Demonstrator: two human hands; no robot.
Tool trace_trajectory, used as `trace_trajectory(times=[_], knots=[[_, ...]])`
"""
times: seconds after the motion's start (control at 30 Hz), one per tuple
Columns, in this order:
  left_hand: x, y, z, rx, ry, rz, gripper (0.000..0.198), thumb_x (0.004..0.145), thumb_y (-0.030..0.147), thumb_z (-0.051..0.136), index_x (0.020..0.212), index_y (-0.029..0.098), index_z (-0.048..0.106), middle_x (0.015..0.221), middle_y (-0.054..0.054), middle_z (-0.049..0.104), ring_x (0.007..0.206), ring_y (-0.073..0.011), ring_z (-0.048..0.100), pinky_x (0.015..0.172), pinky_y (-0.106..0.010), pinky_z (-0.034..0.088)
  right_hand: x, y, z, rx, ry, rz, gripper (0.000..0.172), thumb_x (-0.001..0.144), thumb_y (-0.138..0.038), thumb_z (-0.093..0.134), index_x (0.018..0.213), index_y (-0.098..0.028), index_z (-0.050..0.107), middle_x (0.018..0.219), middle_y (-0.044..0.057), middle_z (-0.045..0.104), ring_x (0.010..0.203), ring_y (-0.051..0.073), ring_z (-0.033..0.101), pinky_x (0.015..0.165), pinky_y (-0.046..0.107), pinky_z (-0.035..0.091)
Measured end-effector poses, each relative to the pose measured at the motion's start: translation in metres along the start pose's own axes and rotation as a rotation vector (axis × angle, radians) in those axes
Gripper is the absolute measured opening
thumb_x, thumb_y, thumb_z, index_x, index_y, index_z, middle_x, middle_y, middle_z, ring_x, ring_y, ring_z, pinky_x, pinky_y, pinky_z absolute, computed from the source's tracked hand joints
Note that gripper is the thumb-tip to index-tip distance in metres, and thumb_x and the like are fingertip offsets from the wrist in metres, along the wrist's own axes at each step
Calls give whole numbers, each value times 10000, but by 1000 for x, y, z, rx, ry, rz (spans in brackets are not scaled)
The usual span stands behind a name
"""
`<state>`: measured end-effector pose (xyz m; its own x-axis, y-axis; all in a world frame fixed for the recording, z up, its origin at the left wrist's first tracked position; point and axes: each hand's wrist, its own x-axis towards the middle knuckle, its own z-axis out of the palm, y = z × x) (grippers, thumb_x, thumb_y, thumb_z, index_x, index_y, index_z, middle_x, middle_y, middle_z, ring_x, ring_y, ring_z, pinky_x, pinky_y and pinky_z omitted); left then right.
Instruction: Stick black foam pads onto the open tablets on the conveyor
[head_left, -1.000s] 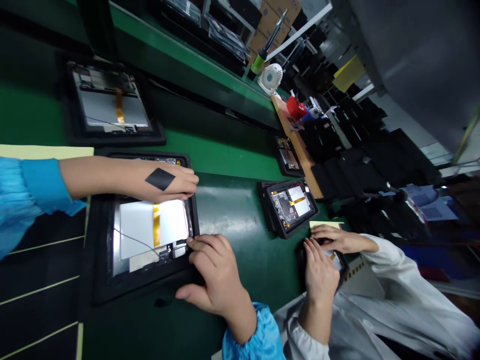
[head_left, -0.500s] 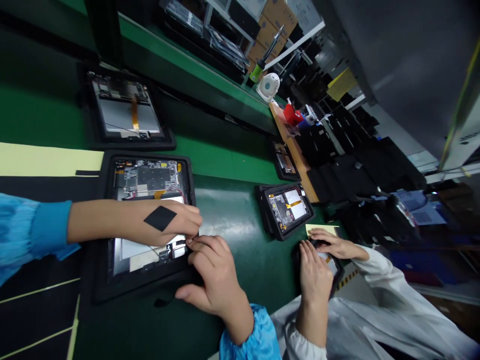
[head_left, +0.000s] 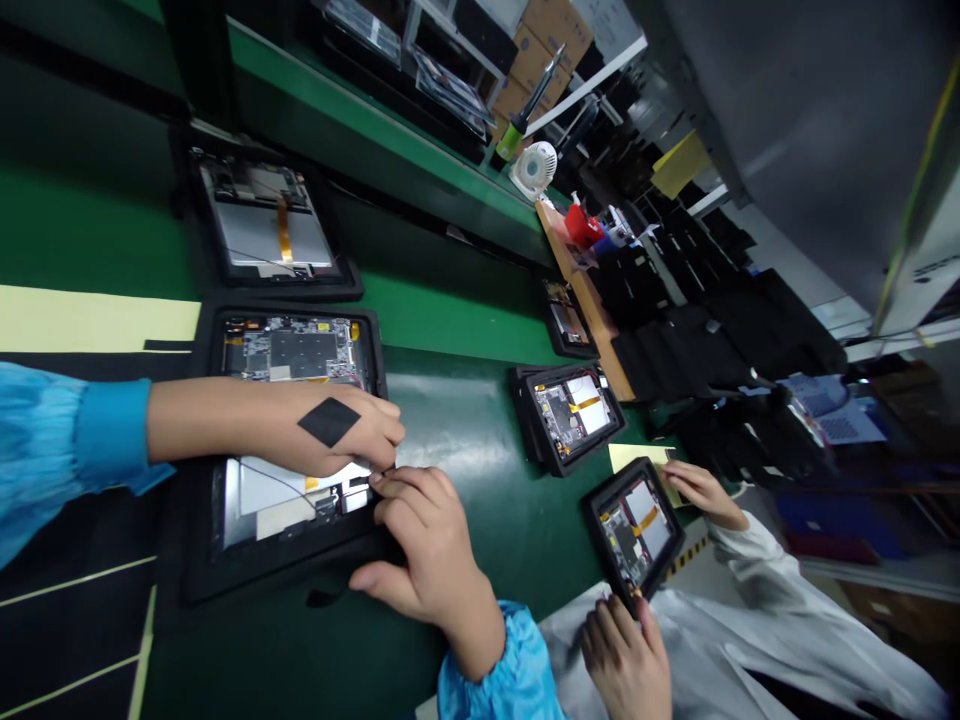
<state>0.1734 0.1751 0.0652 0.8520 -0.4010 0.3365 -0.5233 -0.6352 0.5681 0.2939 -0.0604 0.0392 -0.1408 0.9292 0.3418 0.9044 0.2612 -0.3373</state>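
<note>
A tablet (head_left: 300, 350) with its back off lies in a black frame in front of me, with circuit board and battery bared. My left hand (head_left: 349, 430) reaches across it, fingers closed at the right edge; anything between them is hidden. On the back of that hand is a black diamond-shaped patch (head_left: 328, 422). From below, my right hand (head_left: 424, 545) touches the same edge with bent fingertips beside the left fingers. Its thumb points away, apart from the fingers. A similar small black piece (head_left: 324, 598) lies on the green bench below the frame.
A second opened tablet (head_left: 262, 230) lies behind mine. To the right are stacked tablet frames (head_left: 574, 410) and a co-worker's hands (head_left: 630, 650) at another tablet (head_left: 637, 530). Yellow paper strips (head_left: 97, 318) are at left; a small fan (head_left: 534, 170) stands on the shelf.
My left hand has shifted very slightly to the right; my right hand stays at the edge. The co-worker's hands have moved apart, baring their tablet.
</note>
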Motion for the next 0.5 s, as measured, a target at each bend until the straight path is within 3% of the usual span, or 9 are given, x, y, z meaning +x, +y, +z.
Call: trace_trajectory(times=[0.2, 0.37, 0.5], knots=[[-1, -12, 4, 58, 52, 45, 224, 878, -10, 432, 859, 186, 538, 830, -54, 603, 764, -189, 542, 683, -330, 439, -2, 1, 0, 14, 17, -2, 586, 1002, -790, 585, 1019, -212, 676, 1107, 124, 811, 1125, 278, 719, 976, 426, 576], [-8, -27, -9, 84, 79, -8, 156, 873, 60, 407, 831, 186, 489, 813, -46, 577, 744, -169, 512, 678, -348, 457, -3, 0, 0, 10, -32, 25, 576, 984, -787, 618, 1034, -216, 676, 1144, 134, 807, 1162, 295, 709, 990, 444, 578], [-16, -37, -16, 156, 100, -65, 116, 844, 104, 435, 823, 177, 523, 812, -35, 586, 746, -140, 532, 712, -317, 481, 2, -7, -6, 92, 63, 55, 449, 1041, -665, 628, 1030, -218, 669, 1125, 112, 820, 1125, 263, 726, 978, 417, 591]])
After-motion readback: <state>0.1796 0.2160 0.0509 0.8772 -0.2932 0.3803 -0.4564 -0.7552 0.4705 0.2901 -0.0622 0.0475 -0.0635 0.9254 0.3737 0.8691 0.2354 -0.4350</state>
